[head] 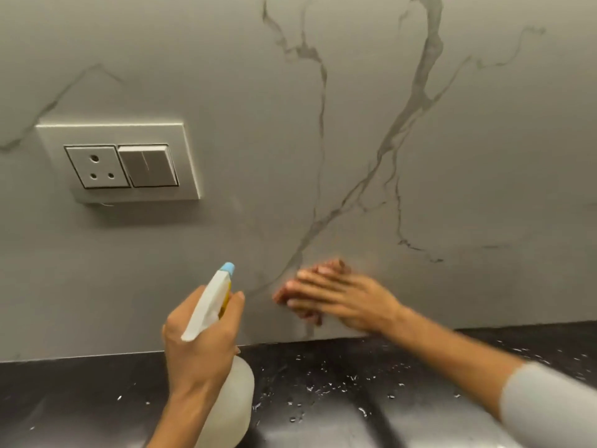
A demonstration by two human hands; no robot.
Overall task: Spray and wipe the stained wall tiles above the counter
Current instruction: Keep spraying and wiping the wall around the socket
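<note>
The grey marble-veined wall tile (355,140) fills most of the view. My left hand (200,344) grips a white spray bottle (226,399) by its neck, the blue-tipped nozzle (227,268) pointing up at the wall. My right hand (342,297) lies flat against the tile just above the counter, pressing a dark reddish cloth (284,294) to it. The hand and cloth are motion-blurred. A thin wet drip runs down the tile below the cloth.
A white socket and switch plate (119,161) is set in the wall at the left. The black counter (371,389) below carries scattered water droplets. My grey sleeve (549,409) shows at the lower right.
</note>
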